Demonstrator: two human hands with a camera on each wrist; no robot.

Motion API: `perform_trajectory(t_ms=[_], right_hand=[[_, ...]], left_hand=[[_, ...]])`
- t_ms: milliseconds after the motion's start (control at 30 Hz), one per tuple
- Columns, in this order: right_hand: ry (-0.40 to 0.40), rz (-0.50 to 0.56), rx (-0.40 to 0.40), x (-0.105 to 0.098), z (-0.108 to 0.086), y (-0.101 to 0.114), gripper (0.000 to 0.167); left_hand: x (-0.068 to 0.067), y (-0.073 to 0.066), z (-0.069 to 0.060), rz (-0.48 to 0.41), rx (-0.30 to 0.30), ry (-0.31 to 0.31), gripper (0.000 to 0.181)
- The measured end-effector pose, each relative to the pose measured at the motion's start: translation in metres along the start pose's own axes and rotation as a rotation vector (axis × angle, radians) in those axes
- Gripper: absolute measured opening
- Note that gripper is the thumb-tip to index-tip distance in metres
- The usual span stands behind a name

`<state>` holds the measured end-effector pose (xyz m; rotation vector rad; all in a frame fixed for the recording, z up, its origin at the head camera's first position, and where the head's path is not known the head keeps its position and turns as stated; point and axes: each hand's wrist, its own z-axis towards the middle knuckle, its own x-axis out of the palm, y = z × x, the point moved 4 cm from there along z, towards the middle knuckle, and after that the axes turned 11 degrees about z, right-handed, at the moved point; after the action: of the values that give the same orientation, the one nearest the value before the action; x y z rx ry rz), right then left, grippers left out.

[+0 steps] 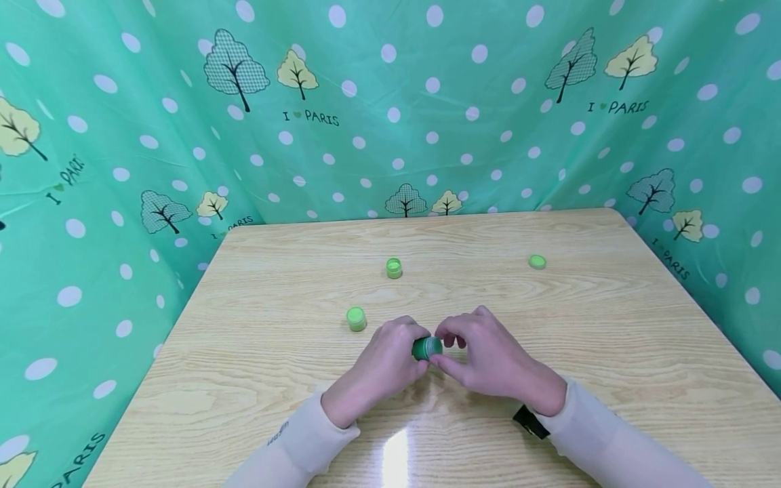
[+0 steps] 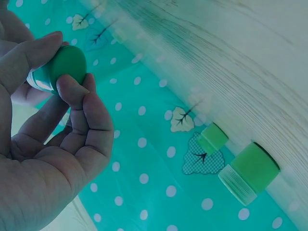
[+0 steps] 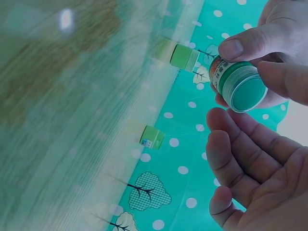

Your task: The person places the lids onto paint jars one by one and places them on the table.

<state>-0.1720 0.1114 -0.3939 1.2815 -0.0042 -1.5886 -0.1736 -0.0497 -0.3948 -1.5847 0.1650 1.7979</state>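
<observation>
Over the front middle of the table, my left hand (image 1: 390,356) grips a small dark green paint jar (image 1: 427,348) between thumb and fingers. The jar lies tilted on its side, its clear-rimmed lid end turned toward my right hand (image 1: 488,352). In the right wrist view a printed label wraps the jar (image 3: 223,72), and the right thumb (image 3: 284,82) touches the edge of its lid end. The other right fingers (image 3: 240,149) are loosely bent and apart from the jar. From the left wrist view the jar's plain green base (image 2: 72,65) shows.
A light green jar (image 1: 356,319) with a clear-sided cap stands left of the hands. Farther back is another light green jar (image 1: 394,268), apparently without its cap. A light green round lid (image 1: 537,261) lies at the back right. Polka-dot cloth (image 1: 427,122) hangs behind the table.
</observation>
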Motion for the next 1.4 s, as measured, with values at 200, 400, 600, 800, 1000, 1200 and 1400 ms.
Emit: perform_trajectory(t_ms=[200, 400, 600, 800, 1000, 1200, 1400], right_hand=[[-0.006, 0.004, 0.008, 0.0004, 0.0013, -0.0011, 0.018], [0.011, 0.016, 0.028, 0.0014, 0.0022, -0.0026, 0.018], [0.02, 0.053, 0.032, 0.0027, 0.0024, -0.0038, 0.028], [0.036, 0.077, 0.051, 0.0041, 0.0014, -0.0053, 0.036], [0.048, 0.1, 0.095, 0.0034, 0.0011, -0.0068, 0.036], [-0.002, 0.03, 0.073, -0.0015, 0.0011, -0.005, 0.02], [0.003, 0.043, 0.023, -0.003, 0.0001, -0.0005, 0.035]], left_hand=[[0.0, 0.0002, 0.0001, 0.0, -0.004, 0.005, 0.017], [0.0002, 0.0004, 0.0, 0.004, -0.003, 0.004, 0.017], [0.0011, 0.0005, 0.0, -0.005, -0.001, 0.015, 0.019], [0.0012, 0.0, -0.0001, -0.009, -0.006, 0.025, 0.022], [0.0005, 0.0001, -0.0005, -0.007, -0.018, 0.028, 0.022], [0.0002, 0.0007, -0.0003, 0.01, -0.021, 0.022, 0.021], [-0.0005, 0.0006, -0.0003, 0.015, -0.022, 0.014, 0.019]])
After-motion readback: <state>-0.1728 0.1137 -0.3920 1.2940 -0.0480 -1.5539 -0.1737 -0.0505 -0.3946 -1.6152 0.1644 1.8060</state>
